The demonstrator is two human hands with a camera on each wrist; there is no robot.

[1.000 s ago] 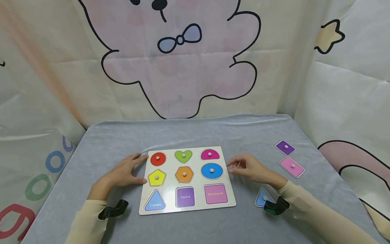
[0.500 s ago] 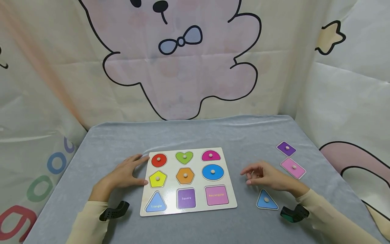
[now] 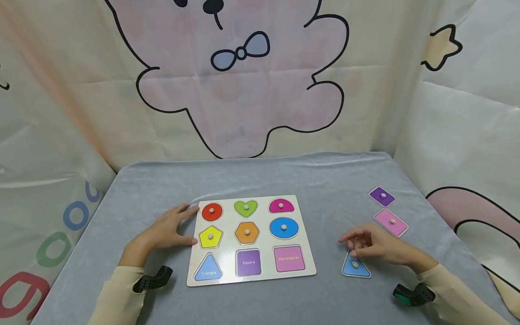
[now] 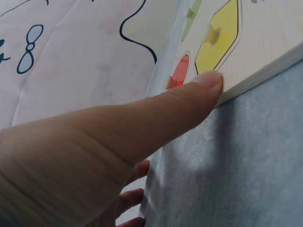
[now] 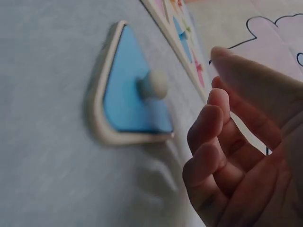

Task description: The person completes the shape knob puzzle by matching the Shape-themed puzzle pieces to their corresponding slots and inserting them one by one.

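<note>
A white shape puzzle board point(image 3: 263, 212) lies on the table. Knobbed red, green, magenta, yellow, orange and blue pieces fill its two upper rows. Printed triangle, square and rectangle slots show in the bottom row. My left hand point(image 3: 162, 231) touches the board's left edge, the thumb point(image 4: 208, 80) beside the yellow pentagon point(image 4: 218, 40). Over the far tip of a blue triangle piece point(image 3: 356, 271) hovers my right hand point(image 3: 379, 246), fingers loosely bent and holding nothing. Close up in the right wrist view, the wooden knob point(image 5: 157, 85) stands up from the triangle, apart from the fingers.
A purple square piece point(image 3: 382, 196) and a pink rectangle piece point(image 3: 391, 222) lie at the right, behind my right hand. Grey cloth point(image 3: 252, 178) covers the table. A curtain with cartoon prints point(image 3: 243, 99) hangs behind it.
My right hand has moved right and nearer the body, from the board's right edge to over the blue triangle piece. The left hand has stayed at the board.
</note>
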